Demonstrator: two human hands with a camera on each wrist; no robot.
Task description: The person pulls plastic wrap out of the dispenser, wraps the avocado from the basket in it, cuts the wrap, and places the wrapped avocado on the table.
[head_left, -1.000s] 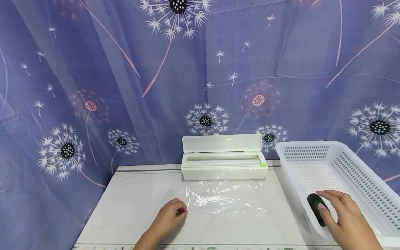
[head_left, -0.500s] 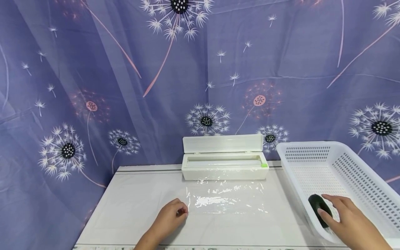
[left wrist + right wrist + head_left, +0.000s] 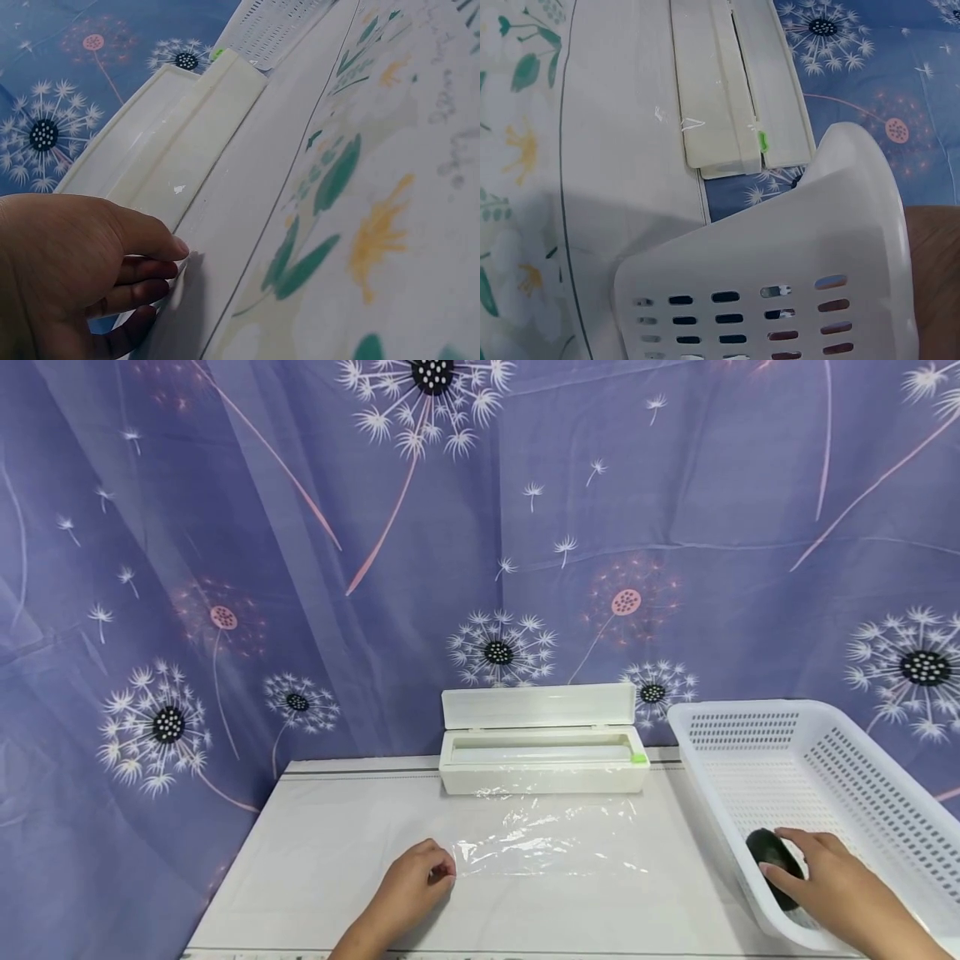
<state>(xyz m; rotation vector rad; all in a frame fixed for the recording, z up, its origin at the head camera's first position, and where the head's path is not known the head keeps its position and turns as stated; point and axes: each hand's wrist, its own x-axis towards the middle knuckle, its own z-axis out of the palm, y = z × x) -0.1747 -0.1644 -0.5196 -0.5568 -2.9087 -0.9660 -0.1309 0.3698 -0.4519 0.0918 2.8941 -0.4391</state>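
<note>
In the head view my left hand (image 3: pixel 414 889) pinches the near left corner of a clear sheet of cling film (image 3: pixel 540 839) between thumb and forefinger. That sheet runs back over the front of a white cling film box (image 3: pixel 543 779) whose lid stands up. From the left wrist, the thumb and fingers (image 3: pixel 154 240) show at the film's edge. On the right, my right hand (image 3: pixel 843 881) reaches into a white basket (image 3: pixel 712 810) and holds a dark green oblong vegetable (image 3: pixel 776 856), apparently a cucumber, thumb across its near side. The basket wall hides this grip from the right wrist view.
Inside the box lies a pale roll (image 3: pixel 543 753), with a green slider (image 3: pixel 638 758) at the right end. A white cloth (image 3: pixel 322 835) with a printed floral edge (image 3: pixel 330 180) covers the table. Behind hangs a purple dandelion curtain (image 3: pixel 390 635).
My right thumb has moved over the vegetable and the fingers have closed around it; it tilts slightly. The left hand stays at the film corner, and the glints on the film have shifted.
</note>
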